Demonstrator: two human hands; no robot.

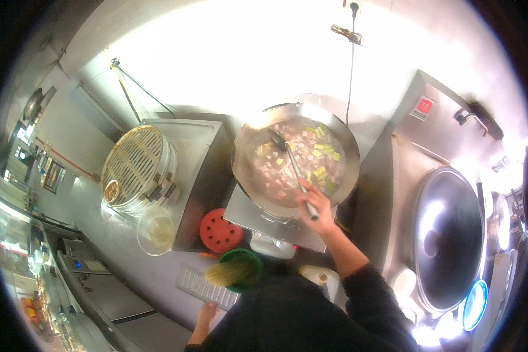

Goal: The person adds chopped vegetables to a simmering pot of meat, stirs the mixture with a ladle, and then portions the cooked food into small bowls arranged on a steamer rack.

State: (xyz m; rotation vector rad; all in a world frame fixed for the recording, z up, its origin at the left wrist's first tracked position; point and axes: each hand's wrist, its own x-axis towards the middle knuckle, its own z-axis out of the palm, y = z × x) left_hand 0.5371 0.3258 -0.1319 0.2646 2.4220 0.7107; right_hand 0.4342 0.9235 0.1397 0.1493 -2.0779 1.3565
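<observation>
My right hand (317,207) grips the metal handle of a cooking ladle (295,163). Its dark bowl rests among the food in a large wok (354,169). Pale pink chunks of what looks like meat (275,187) sit there in cloudy liquid, with yellow-green cut vegetable pieces (320,172) mostly on the right side. Low beside my body hangs my left hand (207,311), near a metal floor grate (198,281); its fingers are too small and blurred to read. Close by, a green bucket (246,281) has a straw-coloured brush or broom head (224,273) over it.
Left of the wok, a slatted round lid or steamer (134,163) stands on a steel counter (207,136), with a clear container (156,231) below. A red stool (221,230) is under the wok's left. A second, dark wok (451,237) occupies the right counter. A cord (351,79) hangs behind.
</observation>
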